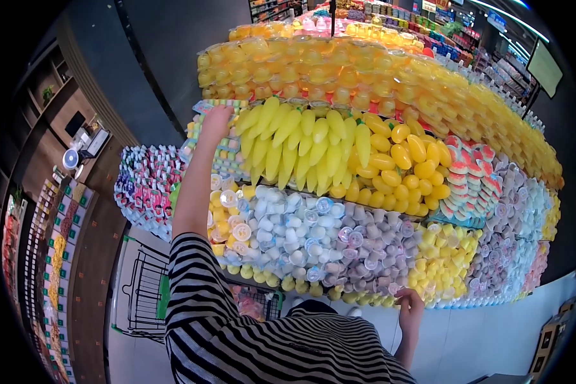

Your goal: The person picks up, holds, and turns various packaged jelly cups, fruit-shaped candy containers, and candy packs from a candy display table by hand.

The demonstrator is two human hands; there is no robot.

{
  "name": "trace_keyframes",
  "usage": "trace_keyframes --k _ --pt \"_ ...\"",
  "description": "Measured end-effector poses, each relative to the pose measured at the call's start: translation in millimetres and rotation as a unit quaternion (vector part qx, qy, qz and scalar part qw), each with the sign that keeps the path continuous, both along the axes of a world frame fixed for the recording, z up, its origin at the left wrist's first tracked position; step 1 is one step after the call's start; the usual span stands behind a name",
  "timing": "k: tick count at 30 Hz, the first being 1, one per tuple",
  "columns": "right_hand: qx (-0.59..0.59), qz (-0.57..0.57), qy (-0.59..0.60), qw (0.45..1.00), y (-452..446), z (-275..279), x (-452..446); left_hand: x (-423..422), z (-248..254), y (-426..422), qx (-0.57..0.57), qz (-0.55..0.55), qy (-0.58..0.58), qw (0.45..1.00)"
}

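My left hand (217, 121) reaches out to the back left of the display, at the pastel multicoloured packs (230, 153). Its fingers are too small and unclear to tell whether they hold anything. Just right of it lie yellow banana-shaped packs (294, 137), then orange-yellow oval ones (400, 163). My right hand (409, 301) hangs at the front edge, beside yellow cups (443, 262) and greyish-purple cups (377, 256). Its fingers are curled loosely and apart, with nothing seen in them.
A shopping cart (148, 294) stands at the lower left. Rows of orange jelly cups (358, 70) rise at the back. Red and white packs (470, 182) lie to the right. A counter with a scale (72, 159) is at the far left.
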State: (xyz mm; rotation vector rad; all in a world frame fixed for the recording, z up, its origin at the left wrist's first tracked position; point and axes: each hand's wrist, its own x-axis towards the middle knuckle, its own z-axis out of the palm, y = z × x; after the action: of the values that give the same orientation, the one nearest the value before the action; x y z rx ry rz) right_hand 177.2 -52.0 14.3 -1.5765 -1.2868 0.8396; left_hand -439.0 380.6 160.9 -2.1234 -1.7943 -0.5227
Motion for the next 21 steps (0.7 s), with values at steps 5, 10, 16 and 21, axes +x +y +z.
trace_keyframes --k 5,10,16,21 --pt "-0.008 -0.012 0.013 1.000 -8 -9 4 -6 24 -13 0.086 0.052 -0.006 0.995" --pt "-0.005 0.023 -0.002 1.000 0 -10 1 -22 56 -50 0.155 0.122 -0.103 0.975" --pt "-0.011 0.107 -0.035 0.994 18 -9 -16 42 104 -139 0.335 0.000 -0.234 0.913" --pt "0.014 0.237 -0.049 0.970 50 16 -45 142 61 -246 0.273 -0.088 -0.569 0.770"
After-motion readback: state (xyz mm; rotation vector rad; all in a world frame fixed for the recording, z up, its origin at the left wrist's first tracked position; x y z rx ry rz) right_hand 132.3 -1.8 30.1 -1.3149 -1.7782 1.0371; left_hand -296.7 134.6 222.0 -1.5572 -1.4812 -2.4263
